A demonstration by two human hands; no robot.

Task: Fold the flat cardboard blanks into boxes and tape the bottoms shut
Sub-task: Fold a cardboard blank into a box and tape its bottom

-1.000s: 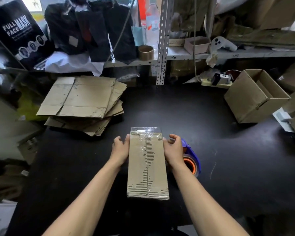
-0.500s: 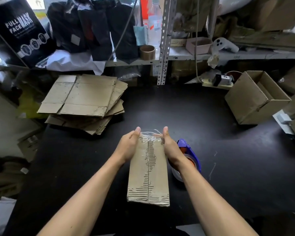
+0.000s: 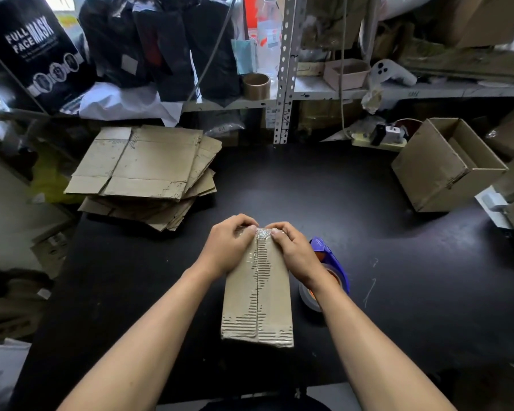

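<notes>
A narrow cardboard box [image 3: 257,301] stands bottom-up on the black table [image 3: 339,232], with clear tape running along its middle seam. My left hand [image 3: 227,247] and my right hand [image 3: 294,250] curl over its far end, thumbs on top, fingers wrapped over the edge onto the tape end. A blue tape dispenser [image 3: 328,271] with an orange-cored roll lies just right of the box, partly hidden by my right wrist. A stack of flat cardboard blanks [image 3: 146,170] lies at the back left.
An open folded box [image 3: 445,167] sits on its side at the back right, more cartons beyond it. A metal shelf [image 3: 324,93] with bags, a tape roll [image 3: 256,86] and clutter runs along the back. A shelf post [image 3: 285,84] stands mid-back.
Both hands have slid from the box's sides up to its far end and curled over the edge, pressing the tape end down. The box has stayed in place.
</notes>
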